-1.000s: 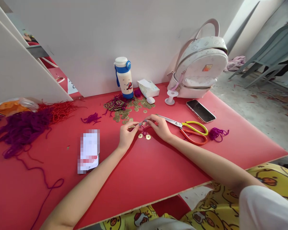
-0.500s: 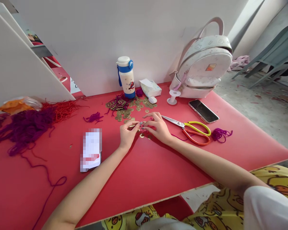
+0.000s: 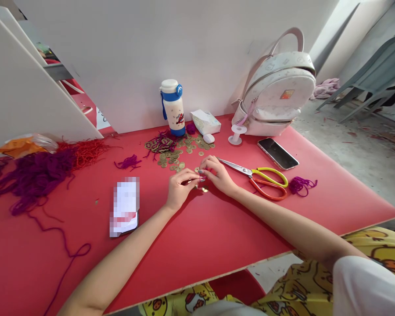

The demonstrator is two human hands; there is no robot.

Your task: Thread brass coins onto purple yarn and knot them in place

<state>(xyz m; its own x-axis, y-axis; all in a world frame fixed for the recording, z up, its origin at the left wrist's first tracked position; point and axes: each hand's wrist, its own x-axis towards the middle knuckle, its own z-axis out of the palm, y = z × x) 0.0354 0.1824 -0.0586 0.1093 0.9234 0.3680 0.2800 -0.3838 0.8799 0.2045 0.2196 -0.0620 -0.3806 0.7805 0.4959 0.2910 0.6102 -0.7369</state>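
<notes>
My left hand (image 3: 181,188) and my right hand (image 3: 217,176) meet fingertip to fingertip above the red table, both closed in a pinch. Between them runs a short purple yarn strand (image 3: 200,177), pinched at both ends. A brass-coloured coin (image 3: 205,190) hangs or lies just below the fingers; which of the two I cannot tell. Past my hands lies a spread of similar holed coins (image 3: 171,157), some with purple yarn through or over them. Scissors (image 3: 253,173) with one yellow and one orange handle lie open to the right of my right hand.
Behind the coins stand a bottle (image 3: 173,107), a tissue pack (image 3: 206,122), a white spool (image 3: 237,134) and a backpack (image 3: 276,92). A dark phone (image 3: 278,153) lies right, a lit phone (image 3: 125,206) left. Purple yarn (image 3: 42,175) heaps at far left; a small bundle (image 3: 302,186) lies right.
My left hand has shifted slightly right and turned, its fingers now pointing more to the right. My right fingers have closed in from a spread pose, and a yarn strand now shows between the hands.
</notes>
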